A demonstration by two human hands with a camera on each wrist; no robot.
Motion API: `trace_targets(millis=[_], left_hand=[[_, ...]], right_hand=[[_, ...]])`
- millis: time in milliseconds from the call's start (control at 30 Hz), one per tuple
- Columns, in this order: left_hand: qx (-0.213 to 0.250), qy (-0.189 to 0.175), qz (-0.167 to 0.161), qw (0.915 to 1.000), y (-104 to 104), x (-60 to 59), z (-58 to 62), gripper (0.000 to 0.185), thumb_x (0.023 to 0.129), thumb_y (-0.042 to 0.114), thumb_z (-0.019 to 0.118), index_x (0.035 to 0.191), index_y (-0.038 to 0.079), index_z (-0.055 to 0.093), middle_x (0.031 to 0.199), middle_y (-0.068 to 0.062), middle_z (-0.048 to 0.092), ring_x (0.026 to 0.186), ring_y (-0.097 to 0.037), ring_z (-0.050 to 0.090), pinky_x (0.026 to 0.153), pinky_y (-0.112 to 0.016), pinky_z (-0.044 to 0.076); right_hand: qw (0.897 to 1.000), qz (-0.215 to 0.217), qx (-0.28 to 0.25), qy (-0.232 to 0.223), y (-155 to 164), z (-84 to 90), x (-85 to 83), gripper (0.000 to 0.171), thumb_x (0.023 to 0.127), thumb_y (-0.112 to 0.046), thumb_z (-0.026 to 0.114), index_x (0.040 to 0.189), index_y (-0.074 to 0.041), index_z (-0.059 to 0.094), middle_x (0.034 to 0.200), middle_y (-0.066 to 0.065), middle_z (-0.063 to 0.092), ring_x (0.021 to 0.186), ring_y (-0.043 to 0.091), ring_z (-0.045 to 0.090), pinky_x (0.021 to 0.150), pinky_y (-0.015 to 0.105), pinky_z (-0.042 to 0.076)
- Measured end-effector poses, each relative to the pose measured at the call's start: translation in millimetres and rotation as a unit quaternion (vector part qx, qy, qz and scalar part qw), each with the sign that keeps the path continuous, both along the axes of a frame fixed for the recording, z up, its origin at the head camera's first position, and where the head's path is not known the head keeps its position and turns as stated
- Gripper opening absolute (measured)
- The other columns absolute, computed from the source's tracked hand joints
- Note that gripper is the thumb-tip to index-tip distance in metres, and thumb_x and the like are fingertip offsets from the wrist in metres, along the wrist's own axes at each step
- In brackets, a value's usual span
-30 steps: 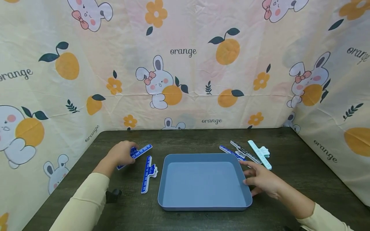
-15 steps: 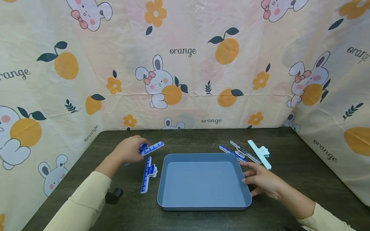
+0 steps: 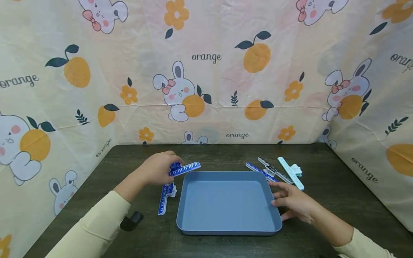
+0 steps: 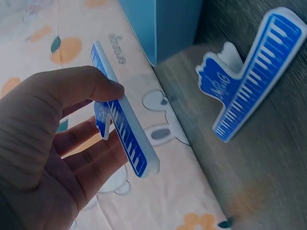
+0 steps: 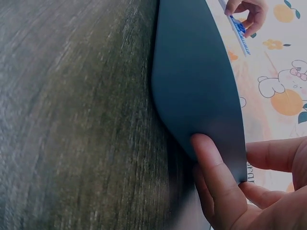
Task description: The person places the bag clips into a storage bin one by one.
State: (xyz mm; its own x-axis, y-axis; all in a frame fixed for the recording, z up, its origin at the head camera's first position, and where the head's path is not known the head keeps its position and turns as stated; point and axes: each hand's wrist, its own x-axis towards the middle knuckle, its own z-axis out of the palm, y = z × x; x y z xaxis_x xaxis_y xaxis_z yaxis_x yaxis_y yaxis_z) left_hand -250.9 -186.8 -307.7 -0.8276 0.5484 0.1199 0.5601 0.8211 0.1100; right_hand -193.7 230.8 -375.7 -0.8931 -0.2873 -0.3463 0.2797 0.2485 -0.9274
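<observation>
My left hand pinches a blue music clip with a piano-key print. In the left wrist view the thumb lies on the face of this clip, with the other fingers behind it. It is held up near the tray's back left corner. Below the hand another blue clip lies on the table, its top partly covered by the hand. A blue-grey tray sits in the middle, with nothing in it. At its right side my right hand grips the tray wall between thumb and fingers.
Beyond the tray's back right corner lie a blue clip, a black clip and a mint-green clip close together. A patterned cloth hangs behind and beside the dark table.
My left hand has lifted the blue music clip from the table's left part and carried it right, toward the tray's back left corner. The right hand stays on the tray.
</observation>
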Motion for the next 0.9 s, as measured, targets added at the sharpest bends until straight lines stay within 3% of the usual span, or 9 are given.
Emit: trace_targets(millis=[367, 900], left_hand=[[-0.023, 0.015, -0.065, 0.9975, 21, 8.1, 9.0, 0.045, 0.073, 0.010, 0.078, 0.116, 0.013, 0.069, 0.111, -0.004, 0.064, 0.085, -0.015, 0.059, 0.075, -0.036, 0.055], [-0.063, 0.005, -0.125, 0.9901, 54, 11.8, 12.5, 0.042, 0.075, 0.013, 0.079, 0.116, 0.012, 0.070, 0.107, -0.003, 0.065, 0.089, -0.017, 0.063, 0.080, -0.037, 0.056]], right_hand=[[1.000, 0.022, -0.014, 0.004, 2, -0.7, 0.0, 0.079, 0.089, 0.002, 0.061, 0.151, 0.006, 0.013, 0.119, 0.023, 0.060, 0.094, 0.031, 0.065, 0.061, 0.048, 0.058], [1.000, 0.023, -0.008, 0.001, 3, 0.2, 0.3, 0.078, 0.090, 0.002, 0.061, 0.151, 0.005, 0.013, 0.120, 0.023, 0.059, 0.095, 0.030, 0.065, 0.061, 0.046, 0.058]])
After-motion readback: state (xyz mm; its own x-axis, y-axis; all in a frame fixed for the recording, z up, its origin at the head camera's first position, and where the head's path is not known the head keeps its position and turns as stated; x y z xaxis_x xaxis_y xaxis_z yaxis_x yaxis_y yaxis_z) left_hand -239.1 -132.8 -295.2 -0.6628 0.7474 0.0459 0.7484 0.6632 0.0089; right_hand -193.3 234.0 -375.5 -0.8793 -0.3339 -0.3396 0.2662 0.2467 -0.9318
